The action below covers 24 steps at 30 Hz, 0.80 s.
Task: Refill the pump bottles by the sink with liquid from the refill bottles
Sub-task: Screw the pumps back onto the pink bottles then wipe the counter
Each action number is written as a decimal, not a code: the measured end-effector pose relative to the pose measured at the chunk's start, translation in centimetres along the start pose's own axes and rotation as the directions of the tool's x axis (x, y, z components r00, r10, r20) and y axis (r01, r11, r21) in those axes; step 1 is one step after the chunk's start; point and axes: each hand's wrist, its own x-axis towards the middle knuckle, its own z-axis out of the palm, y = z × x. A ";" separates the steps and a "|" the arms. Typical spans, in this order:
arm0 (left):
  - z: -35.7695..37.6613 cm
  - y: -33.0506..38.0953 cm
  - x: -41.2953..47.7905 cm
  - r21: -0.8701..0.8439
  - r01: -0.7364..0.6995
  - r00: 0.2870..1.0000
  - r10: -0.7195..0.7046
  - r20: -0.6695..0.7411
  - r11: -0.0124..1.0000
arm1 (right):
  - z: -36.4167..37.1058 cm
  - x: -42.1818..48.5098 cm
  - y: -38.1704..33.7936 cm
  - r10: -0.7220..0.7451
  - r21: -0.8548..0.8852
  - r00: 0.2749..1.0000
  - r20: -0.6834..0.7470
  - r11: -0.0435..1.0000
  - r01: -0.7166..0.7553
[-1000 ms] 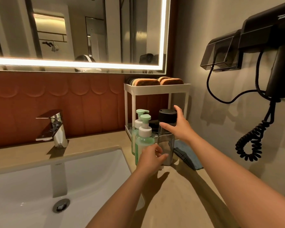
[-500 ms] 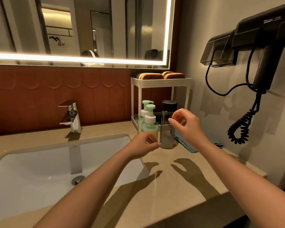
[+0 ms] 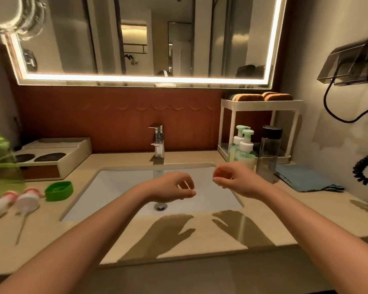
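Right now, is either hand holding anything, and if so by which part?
Nothing is held. The left hand and right hand hover over the sink, fingers loosely curled and empty; the pump bottles stand untouched.

Your left grip (image 3: 174,187) and right grip (image 3: 236,180) hover apart above the white sink (image 3: 119,194), fingers loosely curled, each holding nothing. Right of the basin, two green pump bottles (image 3: 245,152) stand close together with a clear dark-capped bottle (image 3: 269,158) just beside them, before a white rack (image 3: 261,103) and near a blue cloth (image 3: 304,180). On the tabletop (image 3: 200,240) left of the sink lie a green cap (image 3: 58,190) and two white pump heads (image 3: 27,203) with tubes.
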 end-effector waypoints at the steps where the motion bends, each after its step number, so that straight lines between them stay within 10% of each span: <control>1: -0.6 -0.8 -1.4 0.002 0.023 1.000 -0.023 -0.012 1.000 | 0.8 0.4 -1.1 -0.018 0.001 0.999 0.036 1.000 0.018; 13: -5.4 -9.6 -16.7 0.033 0.308 0.938 -0.298 -0.179 0.951 | 11.5 5.6 -12.6 -0.230 0.049 0.932 0.281 0.973 0.225; 24: -8.5 -17.7 -27.7 -0.108 0.490 0.725 -0.473 -0.501 0.865 | 20.5 10.4 -22.5 -0.382 0.101 0.847 0.369 0.923 0.372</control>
